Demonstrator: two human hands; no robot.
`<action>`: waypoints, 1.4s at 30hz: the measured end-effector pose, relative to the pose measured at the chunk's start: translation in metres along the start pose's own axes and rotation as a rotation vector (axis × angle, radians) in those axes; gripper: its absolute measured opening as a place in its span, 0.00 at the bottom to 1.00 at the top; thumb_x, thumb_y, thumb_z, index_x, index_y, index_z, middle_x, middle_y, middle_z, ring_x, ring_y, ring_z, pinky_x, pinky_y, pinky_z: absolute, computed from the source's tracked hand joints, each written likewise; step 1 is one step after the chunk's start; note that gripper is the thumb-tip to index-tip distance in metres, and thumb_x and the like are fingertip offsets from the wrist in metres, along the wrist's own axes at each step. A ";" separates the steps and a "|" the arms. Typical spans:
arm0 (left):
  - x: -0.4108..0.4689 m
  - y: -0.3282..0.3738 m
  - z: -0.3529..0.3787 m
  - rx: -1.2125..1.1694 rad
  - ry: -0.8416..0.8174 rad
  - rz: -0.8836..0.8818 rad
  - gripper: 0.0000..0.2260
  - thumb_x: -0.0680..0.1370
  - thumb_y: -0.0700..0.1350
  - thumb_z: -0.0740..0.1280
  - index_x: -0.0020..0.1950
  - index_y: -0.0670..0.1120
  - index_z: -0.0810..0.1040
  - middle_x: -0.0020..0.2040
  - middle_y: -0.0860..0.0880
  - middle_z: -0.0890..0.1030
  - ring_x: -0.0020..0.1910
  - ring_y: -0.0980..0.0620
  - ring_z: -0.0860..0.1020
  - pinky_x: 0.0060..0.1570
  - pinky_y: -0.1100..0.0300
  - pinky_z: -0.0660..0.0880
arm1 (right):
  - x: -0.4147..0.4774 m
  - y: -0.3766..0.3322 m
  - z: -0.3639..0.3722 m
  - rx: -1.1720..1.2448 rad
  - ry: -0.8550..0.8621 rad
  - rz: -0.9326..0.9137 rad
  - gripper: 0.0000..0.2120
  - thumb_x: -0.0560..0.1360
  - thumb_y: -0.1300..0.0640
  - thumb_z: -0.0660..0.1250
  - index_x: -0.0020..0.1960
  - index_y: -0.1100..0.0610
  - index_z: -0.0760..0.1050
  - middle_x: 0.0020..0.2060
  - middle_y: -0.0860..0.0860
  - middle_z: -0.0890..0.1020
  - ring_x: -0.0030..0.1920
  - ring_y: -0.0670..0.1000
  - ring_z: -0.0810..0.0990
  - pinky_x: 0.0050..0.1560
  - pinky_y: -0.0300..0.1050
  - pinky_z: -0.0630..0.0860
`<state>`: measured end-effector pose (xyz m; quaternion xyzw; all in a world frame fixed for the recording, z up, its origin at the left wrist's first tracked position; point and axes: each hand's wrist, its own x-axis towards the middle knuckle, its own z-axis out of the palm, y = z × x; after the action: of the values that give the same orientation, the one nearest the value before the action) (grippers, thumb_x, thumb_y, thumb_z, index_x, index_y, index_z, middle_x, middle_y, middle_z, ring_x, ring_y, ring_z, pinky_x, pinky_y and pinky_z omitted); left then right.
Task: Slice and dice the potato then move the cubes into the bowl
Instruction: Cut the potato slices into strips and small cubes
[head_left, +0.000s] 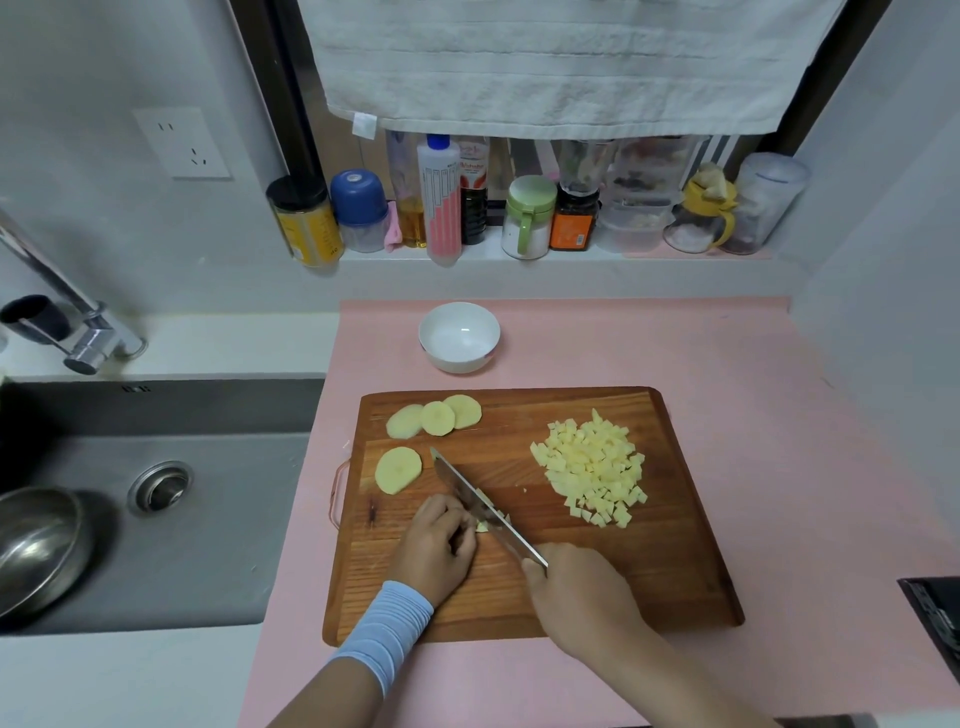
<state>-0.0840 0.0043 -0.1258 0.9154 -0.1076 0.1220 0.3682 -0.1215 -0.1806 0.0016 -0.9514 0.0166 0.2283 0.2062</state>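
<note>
Presently clamping right grip (582, 590) round the knife (480, 501), slanting its blade through a potato piece (483, 526); pinning that piece under curled fingertips of left grip (436, 545), likely for steady cuts. Heaping cubes (592, 467) rightward on the board (649, 571), clear of the blade, with slices (435, 418) leftward in reserve. Beyond: empty bowl (457, 338), pink counter (753, 389), sink (208, 519) alongside.

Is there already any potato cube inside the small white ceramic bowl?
No, the small white ceramic bowl is bare inside, and the pile of pale yellow potato cubes lies on the brown wooden cutting board.
</note>
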 end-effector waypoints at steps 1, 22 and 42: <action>0.000 0.000 0.000 -0.002 0.003 0.004 0.02 0.73 0.40 0.69 0.41 0.46 0.78 0.43 0.52 0.75 0.44 0.55 0.75 0.50 0.71 0.68 | -0.001 0.001 0.000 0.000 -0.007 0.008 0.14 0.84 0.45 0.56 0.48 0.48 0.77 0.39 0.44 0.79 0.42 0.50 0.80 0.42 0.45 0.73; -0.009 -0.004 -0.001 0.019 0.029 -0.009 0.06 0.72 0.37 0.74 0.45 0.45 0.80 0.46 0.52 0.76 0.47 0.54 0.73 0.53 0.66 0.69 | 0.029 -0.004 0.004 0.138 -0.087 0.077 0.15 0.83 0.47 0.60 0.39 0.50 0.73 0.38 0.46 0.81 0.39 0.49 0.80 0.35 0.44 0.70; -0.010 -0.010 0.000 0.032 0.054 -0.051 0.08 0.71 0.36 0.77 0.41 0.46 0.81 0.41 0.54 0.80 0.43 0.55 0.76 0.53 0.69 0.68 | 0.009 -0.004 0.008 0.003 -0.040 -0.017 0.15 0.84 0.46 0.56 0.54 0.49 0.80 0.43 0.45 0.83 0.44 0.49 0.82 0.45 0.45 0.78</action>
<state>-0.0902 0.0122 -0.1352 0.9200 -0.0724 0.1388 0.3593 -0.1165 -0.1730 -0.0075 -0.9464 0.0050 0.2455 0.2098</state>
